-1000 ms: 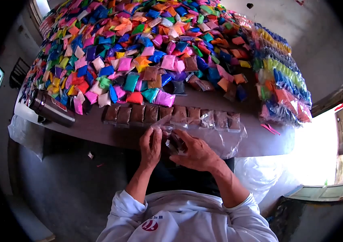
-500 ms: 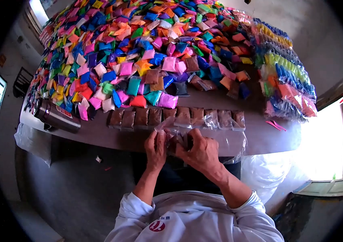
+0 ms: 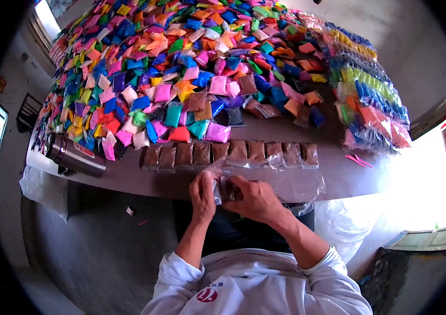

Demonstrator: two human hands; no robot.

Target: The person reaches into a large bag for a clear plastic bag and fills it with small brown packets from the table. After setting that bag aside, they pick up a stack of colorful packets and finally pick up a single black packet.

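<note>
My left hand is closed on the near edge of a clear plastic bag, its fingers upright and pressed together. My right hand faces it, with curled fingers gripping the bag's other side. Between the hands shows something dark and brownish, partly covered by the fingers and the shiny film; I cannot make out its shape. The loose bag stretches right along the table's front edge. Just beyond my hands lies a row of several small brown packets, side by side.
A large heap of colourful packets covers the back of the table. Bundled packets in clear film are stacked at right, near pink strips. A steel flask lies at left. White plastic sacks hang or stand below the edge.
Both hands have shifted slightly down and my right hand has moved a little left, closer to my left. The bag's loose end has spread a bit further right.
</note>
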